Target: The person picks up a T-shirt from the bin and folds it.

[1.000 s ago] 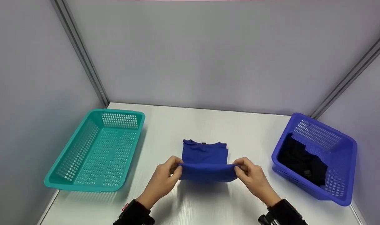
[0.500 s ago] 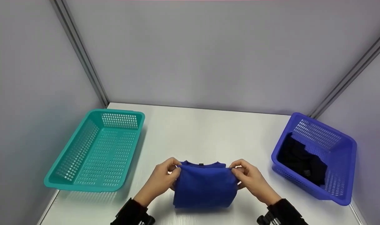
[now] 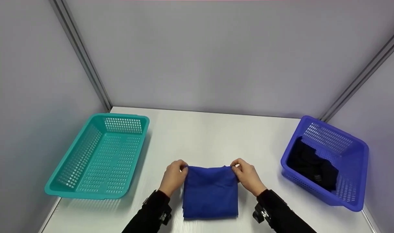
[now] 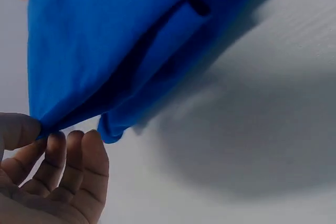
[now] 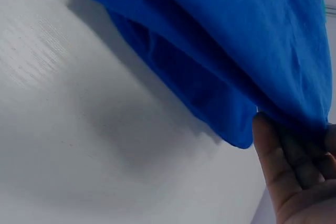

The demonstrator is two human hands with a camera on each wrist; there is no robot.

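Note:
A folded blue T-shirt lies as a near-square stack at the front middle of the table. My left hand pinches its far left corner, while my right hand pinches the far right corner. Seen from the left wrist, thumb and fingertips grip the edge of the top layer, and the layers of the T-shirt gape open below it. From the right wrist, the upper layer of the T-shirt is lifted off a lower fold, its corner held between thumb and fingers. The collar is mostly covered in the head view.
On the left stands a green perforated basket with nothing in it. A purple basket at the right holds black cloth. Grey panels enclose the white table at the back and sides.
Both hands carried the T-shirt's near edge up and away over its collar, folding it into a smaller stack. The hands then drew slightly closer together. Both baskets stayed put.

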